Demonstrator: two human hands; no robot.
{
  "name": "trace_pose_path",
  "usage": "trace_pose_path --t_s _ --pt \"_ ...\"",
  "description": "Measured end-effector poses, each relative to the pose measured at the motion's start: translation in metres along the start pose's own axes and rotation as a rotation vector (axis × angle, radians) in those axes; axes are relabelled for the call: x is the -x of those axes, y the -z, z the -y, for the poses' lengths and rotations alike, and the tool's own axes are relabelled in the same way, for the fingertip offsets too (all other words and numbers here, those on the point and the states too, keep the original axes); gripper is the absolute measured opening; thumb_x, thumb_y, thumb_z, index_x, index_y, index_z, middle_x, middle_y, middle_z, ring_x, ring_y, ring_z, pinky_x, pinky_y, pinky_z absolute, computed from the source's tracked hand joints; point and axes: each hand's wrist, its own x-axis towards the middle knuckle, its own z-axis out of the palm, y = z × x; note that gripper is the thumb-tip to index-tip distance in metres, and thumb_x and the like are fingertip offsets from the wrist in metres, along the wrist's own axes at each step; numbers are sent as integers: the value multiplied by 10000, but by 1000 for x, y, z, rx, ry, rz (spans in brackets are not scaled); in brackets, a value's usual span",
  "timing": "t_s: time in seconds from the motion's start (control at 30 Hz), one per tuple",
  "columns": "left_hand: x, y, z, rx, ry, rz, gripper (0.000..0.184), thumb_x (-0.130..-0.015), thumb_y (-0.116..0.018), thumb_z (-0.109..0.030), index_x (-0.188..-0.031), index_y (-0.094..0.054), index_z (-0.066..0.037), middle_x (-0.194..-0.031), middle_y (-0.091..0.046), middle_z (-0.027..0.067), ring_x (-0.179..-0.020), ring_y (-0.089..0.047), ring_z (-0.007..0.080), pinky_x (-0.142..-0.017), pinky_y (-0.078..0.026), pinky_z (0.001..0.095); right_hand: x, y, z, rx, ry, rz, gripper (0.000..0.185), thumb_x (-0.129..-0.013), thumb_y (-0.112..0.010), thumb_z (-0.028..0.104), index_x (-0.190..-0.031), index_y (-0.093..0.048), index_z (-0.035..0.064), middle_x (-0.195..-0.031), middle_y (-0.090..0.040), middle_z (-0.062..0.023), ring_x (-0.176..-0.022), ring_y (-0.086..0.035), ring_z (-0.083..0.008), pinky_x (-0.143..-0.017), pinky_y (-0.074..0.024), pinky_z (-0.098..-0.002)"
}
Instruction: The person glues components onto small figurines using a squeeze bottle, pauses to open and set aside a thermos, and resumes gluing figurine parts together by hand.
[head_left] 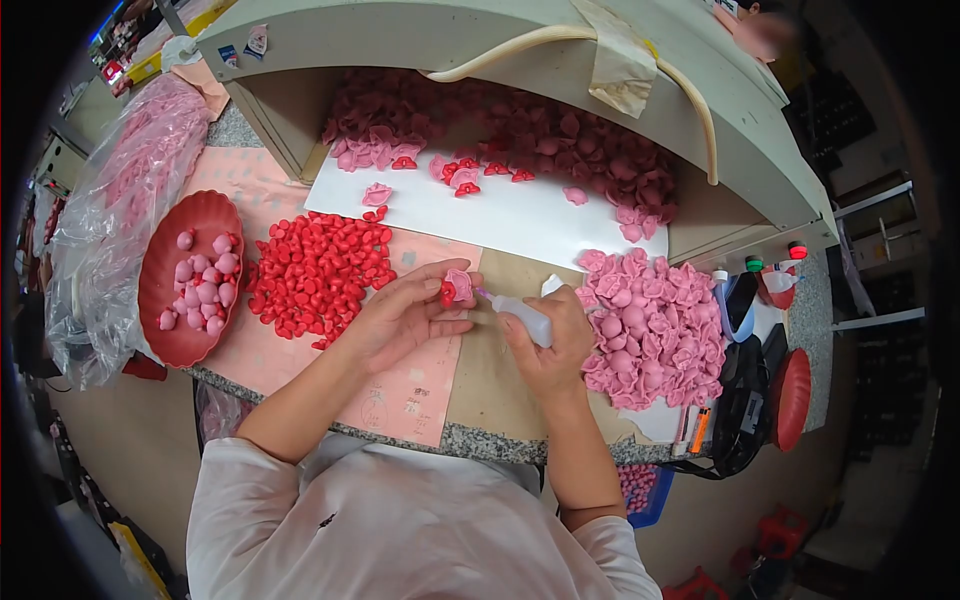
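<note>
My left hand (405, 315) pinches a small pink petal-shaped piece (461, 285) with a bit of red at its left side. In my right hand (555, 345) is a small translucent squeeze bottle (522, 318), its thin nozzle pointing left and meeting or nearly meeting the pink piece. Left of my left hand lies a heap of glossy red pieces (320, 270). To the right of my right hand spreads a pile of pink petal-shaped pieces (655, 335). What the fingertips cover of the held piece is hidden.
A red oval tray (165, 335) with round pink pieces stands at the left, beside a plastic bag (120, 230). Behind my hands, a grey arched cabinet (500, 40) shelters more pink pieces on white paper (400, 208). Pens (700, 430) and bottles lie at the right.
</note>
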Motion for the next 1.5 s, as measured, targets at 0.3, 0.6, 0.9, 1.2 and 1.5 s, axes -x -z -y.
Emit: trace_pose_path --t_s 0.3,0.6,0.9,1.2,1.5 --pt "-1 1 0 34 -27 -2 543 -904 -486 -233 -1380 -323 -28 -1374 -410 160 -1169 -495 272 -1012 -400 430 1 -2 1 -3 2 17 197 -719 -751 127 -796 -590 43 -725 -568 -65 -591 -500 -203 -532 -399 -311" --pt "-1 1 -1 64 -25 -26 554 -907 -487 -250 -1389 -307 -45 -1378 -404 148 -1192 -473 279 -1032 -379 426 1 -2 0 4 11 5 198 -729 -745 130 -805 -586 40 -723 -571 -68 -589 -499 -208 -533 -400 -312" --pt "-1 0 -2 90 -17 -34 536 -910 -487 -256 -1377 -324 -51 -1366 -418 140 -1192 -469 277 -1043 -366 439 3 -2 -2 -21 -4 -10 186 -740 -730 124 -812 -584 35 -710 -575 -67 -592 -503 -203 -540 -403 -303" --pt "-1 0 -2 144 -23 -34 496 -920 -490 -219 -1364 -354 -42 -1333 -459 117 -1121 -523 220 -1007 -412 421 3 -3 -2 -13 -2 4 193 -742 -733 134 -813 -584 34 -697 -567 -66 -586 -498 -201 -540 -400 -300" --pt "0 -1 -2 146 -29 -22 493 -919 -467 -182 -1376 -339 -50 -1347 -442 102 -1140 -507 217 -1028 -389 430 3 -3 -2 -33 -21 -11 195 -752 -729 142 -814 -581 31 -695 -566 -64 -587 -497 -188 -534 -398 -288"
